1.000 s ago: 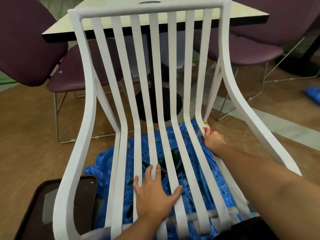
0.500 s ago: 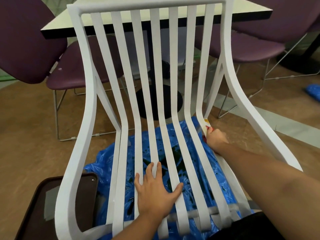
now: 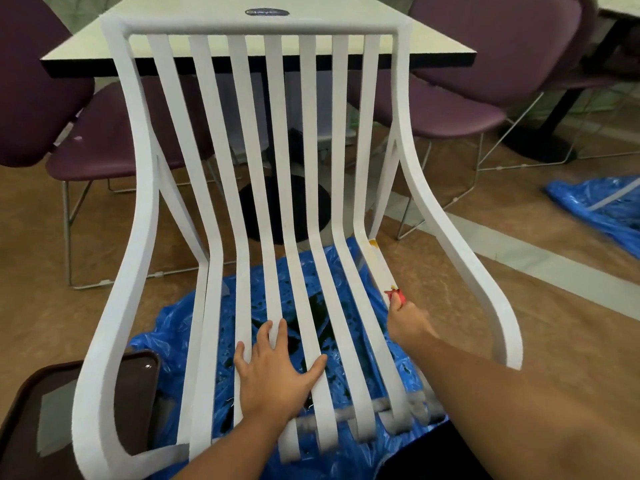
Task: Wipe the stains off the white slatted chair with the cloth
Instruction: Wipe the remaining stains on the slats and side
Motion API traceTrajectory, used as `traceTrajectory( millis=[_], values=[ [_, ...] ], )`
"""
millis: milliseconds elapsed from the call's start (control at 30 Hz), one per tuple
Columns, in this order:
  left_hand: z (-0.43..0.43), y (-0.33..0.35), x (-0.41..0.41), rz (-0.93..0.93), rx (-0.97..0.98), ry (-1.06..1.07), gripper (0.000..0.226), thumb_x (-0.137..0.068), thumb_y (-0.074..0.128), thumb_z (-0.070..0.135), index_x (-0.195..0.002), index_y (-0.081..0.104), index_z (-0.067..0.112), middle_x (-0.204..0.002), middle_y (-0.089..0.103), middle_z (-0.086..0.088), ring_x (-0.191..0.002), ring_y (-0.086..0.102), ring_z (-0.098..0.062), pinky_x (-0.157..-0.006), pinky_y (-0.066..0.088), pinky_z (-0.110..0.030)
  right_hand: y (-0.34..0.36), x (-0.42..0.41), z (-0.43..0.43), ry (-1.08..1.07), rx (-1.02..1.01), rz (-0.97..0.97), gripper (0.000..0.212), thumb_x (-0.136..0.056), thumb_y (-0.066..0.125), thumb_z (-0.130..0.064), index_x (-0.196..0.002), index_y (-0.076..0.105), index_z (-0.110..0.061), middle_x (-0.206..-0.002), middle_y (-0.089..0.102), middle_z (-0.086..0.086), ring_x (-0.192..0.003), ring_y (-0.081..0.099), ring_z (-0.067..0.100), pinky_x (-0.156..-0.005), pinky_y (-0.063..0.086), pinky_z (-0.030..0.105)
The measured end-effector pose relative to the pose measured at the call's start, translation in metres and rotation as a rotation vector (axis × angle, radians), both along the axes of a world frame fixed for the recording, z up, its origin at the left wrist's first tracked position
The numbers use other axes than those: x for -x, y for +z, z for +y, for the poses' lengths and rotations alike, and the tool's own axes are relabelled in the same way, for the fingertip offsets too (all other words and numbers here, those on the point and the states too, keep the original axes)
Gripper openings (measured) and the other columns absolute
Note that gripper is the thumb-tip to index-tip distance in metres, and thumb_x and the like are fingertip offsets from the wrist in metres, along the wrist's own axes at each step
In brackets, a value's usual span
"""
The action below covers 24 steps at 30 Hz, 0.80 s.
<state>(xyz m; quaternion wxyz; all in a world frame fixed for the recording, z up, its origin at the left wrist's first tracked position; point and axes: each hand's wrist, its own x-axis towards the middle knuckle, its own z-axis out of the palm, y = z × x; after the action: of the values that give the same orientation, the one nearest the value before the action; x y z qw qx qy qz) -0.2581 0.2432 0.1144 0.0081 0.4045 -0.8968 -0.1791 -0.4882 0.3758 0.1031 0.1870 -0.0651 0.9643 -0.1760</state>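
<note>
My left hand (image 3: 273, 372) lies flat, fingers spread, on the chair (image 3: 147, 202)'s middle seat slats; my right hand (image 3: 407, 318) grips the red cloth (image 3: 398, 295) against the rightmost slat, below a yellow stain (image 3: 373, 242).

Nothing can be read — the dark oval badge (image 3: 266, 12) on the table (image 3: 433, 46), top of the frame, is too blurred.

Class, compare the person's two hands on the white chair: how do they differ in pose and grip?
The left hand lies flat, fingers spread; the right hand is curled. The left hand holds nothing; the right hand pinches a red cloth. Both rest on the white chair.
</note>
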Motion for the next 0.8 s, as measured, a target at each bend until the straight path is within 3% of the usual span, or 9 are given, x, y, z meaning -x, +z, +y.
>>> traceTrajectory(
  millis=[100,167,300,433,500,600,800],
  values=[
    [0.001,-0.001,-0.001,0.007,0.017,-0.009,0.105,-0.075,0.021,0.096,-0.159,0.016,0.033,-0.166,0.014,0.003,-0.152,0.015,-0.013,-0.124,-0.002,-0.051,0.002,-0.017,0.014,-0.105,-0.037,-0.078,0.075,-0.1,0.018,-0.06,-0.124,0.064,-0.006,-0.125,0.063,0.021,-0.114,0.06,0.039,-0.103,0.045,0.047],
    [0.002,-0.002,-0.001,0.017,0.023,-0.005,0.105,-0.075,0.021,0.096,-0.159,0.018,0.033,-0.165,0.016,0.003,-0.152,0.017,-0.014,-0.124,-0.001,-0.051,0.003,-0.025,0.021,-0.142,-0.044,-0.086,0.077,-0.101,0.018,-0.061,-0.125,0.065,-0.005,-0.126,0.064,0.021,-0.115,0.06,0.039,-0.104,0.045,0.047],
    [0.003,-0.001,-0.001,0.02,0.026,-0.004,0.104,-0.076,0.021,0.095,-0.159,0.019,0.033,-0.165,0.017,0.002,-0.151,0.019,-0.015,-0.124,-0.001,-0.051,0.002,-0.035,0.03,-0.153,-0.048,-0.011,0.076,-0.099,0.015,-0.063,-0.107,0.07,-0.011,-0.098,0.068,0.014,-0.087,0.064,0.032,-0.085,0.055,0.047],
    [0.003,0.0,-0.001,0.014,0.028,-0.003,0.103,-0.076,0.022,0.095,-0.159,0.018,0.033,-0.165,0.016,0.003,-0.15,0.023,-0.014,-0.124,-0.001,-0.051,-0.002,-0.027,0.031,-0.097,-0.046,-0.011,0.069,-0.099,0.015,-0.06,-0.108,0.067,-0.014,-0.086,0.063,0.008,-0.072,0.061,0.024,-0.077,0.059,0.044],
    [0.003,0.0,-0.001,0.013,0.024,-0.004,0.103,-0.076,0.021,0.094,-0.159,0.017,0.033,-0.165,0.015,0.003,-0.15,0.022,-0.014,-0.124,-0.001,-0.051,0.003,-0.026,0.03,-0.032,-0.091,-0.011,0.06,-0.102,0.021,-0.053,-0.129,0.06,-0.016,-0.099,0.064,0.012,-0.081,0.062,0.028,-0.081,0.056,0.042],
    [0.002,-0.001,-0.001,0.013,0.022,-0.011,0.103,-0.076,0.022,0.094,-0.159,0.016,0.033,-0.166,0.014,0.002,-0.151,0.018,-0.014,-0.124,-0.002,-0.052,0.007,-0.025,0.03,0.108,-0.177,-0.001,0.052,-0.107,0.024,-0.027,-0.158,0.02,-0.016,-0.129,0.057,0.019,-0.112,0.059,0.036,-0.094,0.051,0.042],
    [0.001,-0.002,0.0,-0.004,0.034,-0.021,0.104,-0.077,0.022,0.094,-0.16,0.014,0.031,-0.166,0.012,0.001,-0.152,0.015,-0.015,-0.124,-0.002,-0.052,0.008,-0.024,0.03,0.174,-0.226,-0.011,0.052,-0.107,0.03,-0.024,-0.157,0.022,-0.012,-0.126,0.059,0.021,-0.109,0.062,0.036,-0.089,0.054,0.042]
  ],
)
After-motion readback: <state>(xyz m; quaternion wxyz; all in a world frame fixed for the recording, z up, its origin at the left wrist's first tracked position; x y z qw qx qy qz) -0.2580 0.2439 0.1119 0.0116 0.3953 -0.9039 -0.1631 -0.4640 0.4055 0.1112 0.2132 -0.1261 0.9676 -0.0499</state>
